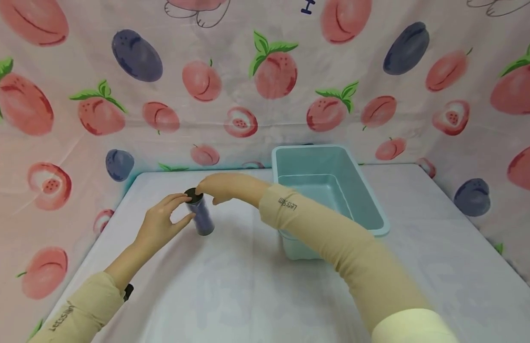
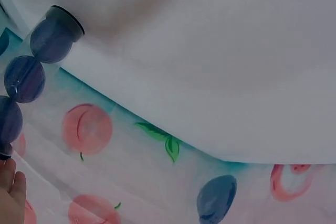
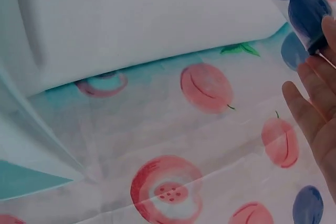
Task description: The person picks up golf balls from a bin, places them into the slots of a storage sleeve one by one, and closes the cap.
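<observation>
Standing left of centre in the head view, the clear plastic tube with a black cap and dark blue balls stacked inside (image 1: 200,215) rests upright on the white-covered table (image 1: 230,286), its long axis near vertical and leaning slightly. The left hand (image 1: 161,225) comes at it from the left side of the frame, its thumb and fingertips curled toward the upper part of the tube just under the cap; they look to be pinching it, though how firm the contact is cannot be told. The right hand (image 1: 218,186) reaches across from the right and lies over the top of the tube, fingers bent down onto the black cap, so it appears to be grasping the cap end. Both hands meet at the tube's upper end; the lower end stands free on the table.

In the left wrist view the tube (image 2: 31,72) runs along the left edge with three balls showing. In the right wrist view the fingers (image 3: 315,103) lie against the capped end in the upper right corner.

A light teal rectangular plastic bin (image 1: 367,209) sits just right of centre, behind the right forearm, apart from the tube.
</observation>
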`<state>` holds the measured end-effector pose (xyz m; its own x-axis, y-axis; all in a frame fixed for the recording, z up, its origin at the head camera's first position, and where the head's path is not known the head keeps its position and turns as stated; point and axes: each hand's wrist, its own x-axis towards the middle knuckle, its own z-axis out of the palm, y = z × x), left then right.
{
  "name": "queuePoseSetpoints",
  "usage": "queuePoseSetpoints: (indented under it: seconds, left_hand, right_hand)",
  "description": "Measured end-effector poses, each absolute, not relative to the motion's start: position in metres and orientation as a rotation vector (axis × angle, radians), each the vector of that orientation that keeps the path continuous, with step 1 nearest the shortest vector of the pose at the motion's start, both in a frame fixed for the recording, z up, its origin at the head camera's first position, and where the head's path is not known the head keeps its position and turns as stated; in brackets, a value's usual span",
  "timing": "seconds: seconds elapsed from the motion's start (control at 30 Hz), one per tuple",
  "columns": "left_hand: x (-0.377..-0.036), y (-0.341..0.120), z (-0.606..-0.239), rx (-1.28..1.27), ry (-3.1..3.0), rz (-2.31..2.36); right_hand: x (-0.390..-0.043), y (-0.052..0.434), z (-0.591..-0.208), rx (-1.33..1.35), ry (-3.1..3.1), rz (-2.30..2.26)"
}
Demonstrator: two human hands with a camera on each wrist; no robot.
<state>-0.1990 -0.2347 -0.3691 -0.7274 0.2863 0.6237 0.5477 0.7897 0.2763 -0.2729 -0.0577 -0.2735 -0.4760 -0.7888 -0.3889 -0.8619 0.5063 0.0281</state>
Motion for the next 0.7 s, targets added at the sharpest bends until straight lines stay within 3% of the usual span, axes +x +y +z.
queuePoseSetpoints:
  seconds: [0.7]
  left_hand:
    - [-0.19, -0.243, -0.359, -0.729, -2.486, -0.5]
  right_hand:
    - [-0.272, -0.042, -0.272, -1.255, 2.344, 0.314]
